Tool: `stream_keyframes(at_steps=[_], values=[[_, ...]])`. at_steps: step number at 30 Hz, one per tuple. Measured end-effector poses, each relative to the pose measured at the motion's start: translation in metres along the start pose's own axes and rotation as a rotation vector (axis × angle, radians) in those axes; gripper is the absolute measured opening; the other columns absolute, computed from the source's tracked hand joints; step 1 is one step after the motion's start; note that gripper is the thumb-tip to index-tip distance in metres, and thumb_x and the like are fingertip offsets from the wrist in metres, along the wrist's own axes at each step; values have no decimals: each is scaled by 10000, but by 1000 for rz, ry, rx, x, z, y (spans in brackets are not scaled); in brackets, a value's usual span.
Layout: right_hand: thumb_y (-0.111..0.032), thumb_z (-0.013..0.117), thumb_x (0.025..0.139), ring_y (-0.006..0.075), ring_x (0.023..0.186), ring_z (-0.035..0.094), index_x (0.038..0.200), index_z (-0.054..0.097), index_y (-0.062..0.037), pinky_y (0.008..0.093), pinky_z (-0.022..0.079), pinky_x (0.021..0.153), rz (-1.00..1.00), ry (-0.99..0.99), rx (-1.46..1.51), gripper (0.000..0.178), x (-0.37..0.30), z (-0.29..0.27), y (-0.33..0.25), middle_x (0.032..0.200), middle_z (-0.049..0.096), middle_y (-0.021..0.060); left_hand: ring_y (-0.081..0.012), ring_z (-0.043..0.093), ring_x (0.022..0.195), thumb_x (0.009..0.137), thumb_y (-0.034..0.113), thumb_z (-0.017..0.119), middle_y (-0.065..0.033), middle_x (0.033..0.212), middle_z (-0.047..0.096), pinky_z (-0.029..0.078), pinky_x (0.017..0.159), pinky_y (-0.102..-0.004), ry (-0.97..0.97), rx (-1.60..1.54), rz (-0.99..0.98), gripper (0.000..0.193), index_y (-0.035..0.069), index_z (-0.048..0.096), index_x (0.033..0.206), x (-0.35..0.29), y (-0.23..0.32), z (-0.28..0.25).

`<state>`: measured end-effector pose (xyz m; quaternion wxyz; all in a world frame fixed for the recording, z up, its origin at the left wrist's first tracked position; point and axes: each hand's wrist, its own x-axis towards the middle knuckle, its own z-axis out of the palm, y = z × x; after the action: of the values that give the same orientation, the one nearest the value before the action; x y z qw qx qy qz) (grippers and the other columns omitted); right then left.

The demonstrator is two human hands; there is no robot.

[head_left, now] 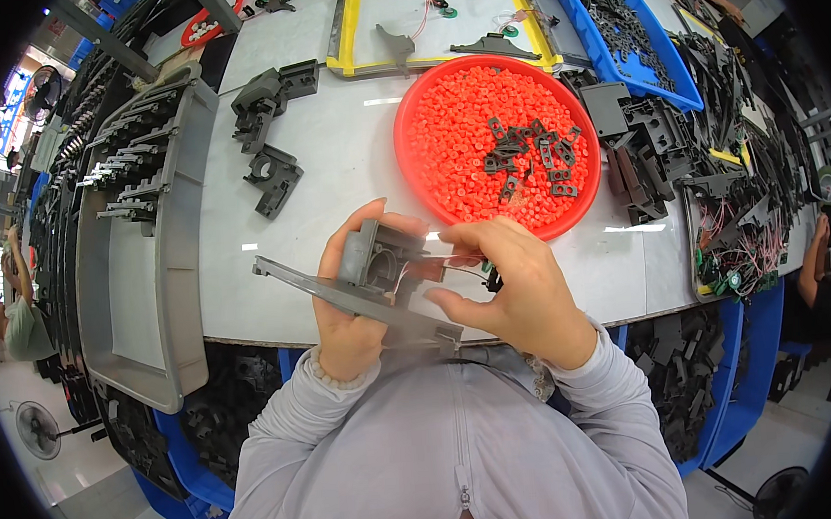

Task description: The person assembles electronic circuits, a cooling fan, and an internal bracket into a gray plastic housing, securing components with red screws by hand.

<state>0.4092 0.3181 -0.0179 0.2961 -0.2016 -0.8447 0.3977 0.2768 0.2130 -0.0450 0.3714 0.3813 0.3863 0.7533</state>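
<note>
My left hand [343,342] is wrapped round a grey plastic housing [366,262] with a round recess and a long flat arm, held tilted above the table's front edge. Thin red and white wires [449,260] run from the housing toward my right hand [530,295]. Its thumb and forefinger are curled round the wires and a small dark part [493,279], which is mostly hidden by the fingers. Just beyond my hands stands a round red tray [404,170] filled with small red-orange plastic pieces, several small black brackets [564,190] lying on top.
Several dark housings [273,178] lie at the left, beside a grey bin [180,274] holding long parts. A yellow-taped mat [363,25] and a blue bin [686,91] are at the back. Wired parts [733,240] are piled at the right. Other people work at both sides.
</note>
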Motion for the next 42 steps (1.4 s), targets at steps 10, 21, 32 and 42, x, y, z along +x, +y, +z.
stream_keyframes(at_steps=[10,21,32,42], values=[[-23,746,618,174,659,541,845,625,-4,281,444,595,-7,-54,24,257,0,3,9,727,584,71,-315,532,1075,785,404,663,-199,1137,484,481,905,-433,82,115,-129,779,-30,287,1311,2,5,9],[-161,493,908,132,1002,566,1190,504,6,253,427,848,526,-420,811,329,-7,-20,49,1066,612,82,-286,539,1069,809,245,622,-208,1155,487,485,896,-438,-11,-42,-23,685,-33,278,1332,7,6,0],[8,634,764,124,801,599,957,628,-9,268,478,724,299,7,501,194,0,-25,39,896,644,43,-317,509,1119,829,368,621,-215,1172,474,471,926,-466,-56,-72,-62,740,-31,258,1335,7,4,-4],[-50,726,602,189,565,554,884,679,-78,283,434,511,-364,-36,-35,287,6,-20,-7,650,573,61,-292,540,1081,728,295,615,-203,1158,501,492,901,-417,115,-97,-235,762,-28,287,1335,7,2,8]])
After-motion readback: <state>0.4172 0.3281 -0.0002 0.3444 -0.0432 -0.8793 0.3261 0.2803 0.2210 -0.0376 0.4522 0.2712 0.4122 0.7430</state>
